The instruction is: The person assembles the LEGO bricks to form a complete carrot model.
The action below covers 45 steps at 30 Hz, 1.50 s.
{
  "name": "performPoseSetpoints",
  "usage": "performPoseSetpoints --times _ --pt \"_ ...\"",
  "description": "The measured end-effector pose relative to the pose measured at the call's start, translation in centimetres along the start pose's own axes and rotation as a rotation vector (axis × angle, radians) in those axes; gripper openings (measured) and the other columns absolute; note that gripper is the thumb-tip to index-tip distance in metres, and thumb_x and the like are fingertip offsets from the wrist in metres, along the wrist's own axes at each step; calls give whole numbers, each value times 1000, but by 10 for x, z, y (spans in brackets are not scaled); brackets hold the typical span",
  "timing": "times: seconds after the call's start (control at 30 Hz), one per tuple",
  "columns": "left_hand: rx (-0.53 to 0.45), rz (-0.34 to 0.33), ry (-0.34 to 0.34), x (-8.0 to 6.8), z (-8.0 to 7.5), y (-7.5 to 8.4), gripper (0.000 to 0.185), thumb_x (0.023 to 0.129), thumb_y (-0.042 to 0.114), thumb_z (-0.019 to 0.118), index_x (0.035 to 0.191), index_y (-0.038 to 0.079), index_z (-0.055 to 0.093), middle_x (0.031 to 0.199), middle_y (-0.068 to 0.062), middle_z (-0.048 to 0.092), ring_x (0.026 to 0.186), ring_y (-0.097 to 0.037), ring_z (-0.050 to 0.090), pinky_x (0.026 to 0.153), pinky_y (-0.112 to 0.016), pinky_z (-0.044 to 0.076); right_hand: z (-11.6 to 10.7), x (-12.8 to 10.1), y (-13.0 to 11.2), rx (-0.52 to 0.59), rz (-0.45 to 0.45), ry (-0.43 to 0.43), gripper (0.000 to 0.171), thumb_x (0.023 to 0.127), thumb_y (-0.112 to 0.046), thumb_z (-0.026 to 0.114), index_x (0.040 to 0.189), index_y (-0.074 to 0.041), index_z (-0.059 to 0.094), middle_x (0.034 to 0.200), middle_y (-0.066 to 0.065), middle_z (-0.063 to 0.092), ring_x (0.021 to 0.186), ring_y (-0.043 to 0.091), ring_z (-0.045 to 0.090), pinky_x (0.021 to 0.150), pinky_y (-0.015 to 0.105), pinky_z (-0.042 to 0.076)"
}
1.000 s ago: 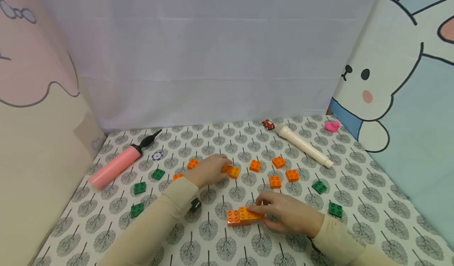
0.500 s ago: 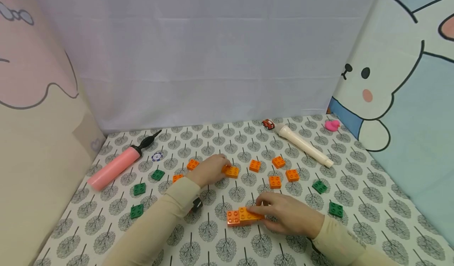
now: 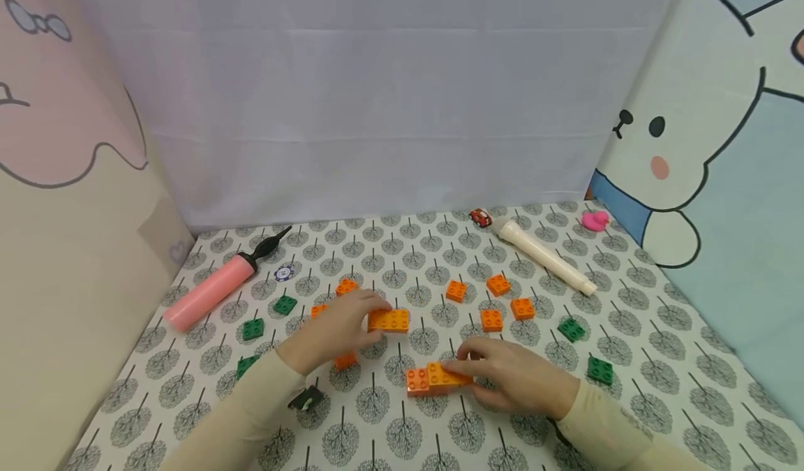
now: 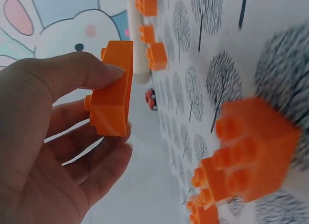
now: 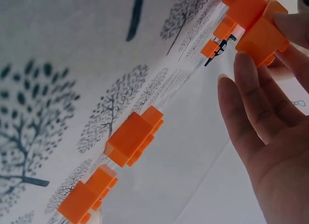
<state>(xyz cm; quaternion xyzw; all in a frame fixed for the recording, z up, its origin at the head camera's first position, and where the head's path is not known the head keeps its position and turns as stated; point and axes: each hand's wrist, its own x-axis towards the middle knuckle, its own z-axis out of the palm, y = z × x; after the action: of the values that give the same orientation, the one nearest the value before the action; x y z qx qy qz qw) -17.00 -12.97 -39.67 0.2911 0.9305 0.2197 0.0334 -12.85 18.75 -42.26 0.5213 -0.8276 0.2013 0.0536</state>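
1. Two bare hands are at work; the left hand (image 3: 333, 328) pinches an orange held brick (image 3: 389, 320) between thumb and bent fingers, the grip closed only as far as the brick's width.
2. Held brick: raised clear of the cloth (image 3: 370, 432), as the left wrist view shows, and farther from the person than the right hand's bricks.
3. Right hand (image 3: 518, 379): thumb and fingertips pinch an upper brick (image 3: 444, 373), orange too, the other fingers loosely bent.
4. Upper brick: lies on a reddish-orange lower brick (image 3: 417, 382), whose left end sticks out bare. Whether the two are pressed fully together, I cannot tell.
5. Around the left hand: three orange bricks (image 3: 347, 287) on the cloth, two beyond the forearm and one just beside the wrist.
6. Beyond the right hand: four more orange pieces (image 3: 491, 319), loosely grouped and apart.
7. Farther out: three green bricks (image 3: 253, 329) on the left, two green pieces (image 3: 600, 370) on the right.
8. Edges: a pink pump (image 3: 210, 293) and a chip (image 3: 284, 273) at left; a red car (image 3: 480, 218), a whitish tube (image 3: 546, 256) and a pink duck (image 3: 594, 220) at far right.
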Motion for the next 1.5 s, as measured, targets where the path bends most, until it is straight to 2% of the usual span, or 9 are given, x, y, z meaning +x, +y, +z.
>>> performPoseSetpoints --times 0.07,0.2,0.27,0.37,0.63,0.97,1.3,1.5 --pt "-11 32 28 -16 1 3 41 85 20 76 124 10 68 125 -3 66 117 -22 59 103 -41 49 0 0 0 -3 -3 4 53 84 -17 78 135 -24 63 109 -5 60 90 4 58 78 19 54" --pt "-75 64 55 -41 6 13 40 87 20 75 125 11 67 122 0 66 111 -16 61 95 -38 54 0 1 1 -7 0 9 53 85 -17 78 135 -24 63 109 -5 60 90 5 58 78 21 54" --pt "-104 78 69 -49 12 17 40 86 19 76 125 14 68 121 3 66 108 -13 61 93 -35 55 0 1 2 -9 -8 18 53 84 -16 78 135 -23 63 109 -4 60 90 5 58 77 21 55" --pt "-145 92 80 -54 22 22 40 85 17 77 124 15 68 123 3 65 111 -13 62 96 -35 54 0 2 2 -24 -33 42 53 83 -16 79 134 -21 64 109 -2 60 89 6 58 77 20 54" --pt "-182 84 44 -52 40 26 40 86 17 77 125 14 68 123 3 63 112 -13 59 99 -35 52 4 0 3 -25 -22 33 53 84 -18 78 135 -23 64 109 -4 60 88 5 58 77 20 54" --pt "-223 78 -3 -47 45 27 40 88 21 77 126 14 68 121 2 68 113 -16 61 101 -38 51 4 0 3 -21 -17 41 53 84 -19 78 135 -25 64 109 -4 60 87 4 58 76 19 54" --pt "-181 82 27 -47 50 27 41 87 27 77 126 15 69 119 0 71 108 -16 65 97 -38 53 4 0 3 20 42 7 49 87 -20 77 135 -27 64 111 -5 59 87 3 58 75 19 54" --pt "-190 79 29 -46 50 28 41 87 27 77 126 16 70 113 2 71 99 -10 65 88 -31 56 4 1 2 31 54 13 49 87 -20 76 134 -26 64 111 -4 58 86 4 58 74 20 54"
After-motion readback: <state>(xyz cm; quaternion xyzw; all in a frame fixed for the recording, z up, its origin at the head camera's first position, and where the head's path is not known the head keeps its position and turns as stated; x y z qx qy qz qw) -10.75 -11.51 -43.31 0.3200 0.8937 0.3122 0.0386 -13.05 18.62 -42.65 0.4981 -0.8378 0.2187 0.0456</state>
